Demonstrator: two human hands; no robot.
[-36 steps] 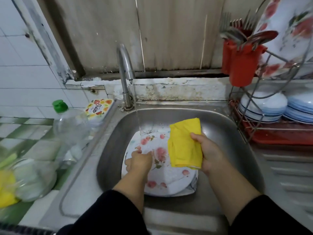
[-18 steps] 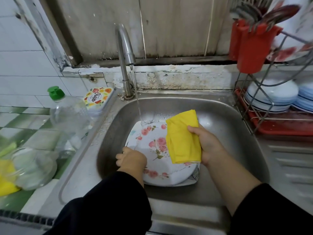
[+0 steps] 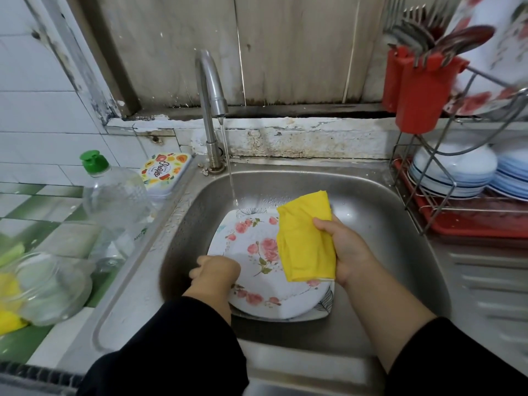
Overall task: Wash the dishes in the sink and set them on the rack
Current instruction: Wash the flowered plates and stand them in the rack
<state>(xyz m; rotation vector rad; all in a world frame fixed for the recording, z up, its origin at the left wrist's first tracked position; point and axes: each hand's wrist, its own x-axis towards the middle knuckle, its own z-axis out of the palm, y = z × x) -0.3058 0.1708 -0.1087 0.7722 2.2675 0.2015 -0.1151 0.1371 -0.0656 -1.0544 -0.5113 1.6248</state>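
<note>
A white plate with pink flowers (image 3: 257, 270) lies in the steel sink (image 3: 371, 212), on top of a square plate (image 3: 325, 305) with a leaf pattern. My left hand (image 3: 215, 270) grips the flowered plate's left rim, fingers curled. My right hand (image 3: 347, 252) holds a folded yellow cloth (image 3: 307, 238) above the plate's right side. A thin stream of water from the tap (image 3: 210, 90) falls onto the far edge of the plates. The dish rack (image 3: 457, 218) stands at the right.
The rack holds stacked white and blue bowls (image 3: 454, 170), a red cutlery holder (image 3: 420, 92) with spoons and forks, and a flowered plate (image 3: 500, 38). Left of the sink stand a clear green-capped bottle (image 3: 114, 201), a printed tin (image 3: 164, 172) and a glass bowl (image 3: 48, 287).
My left hand has slid from the plate's middle to its left rim. The right hand with the cloth stays over the plate's right side. The view has shifted slightly.
</note>
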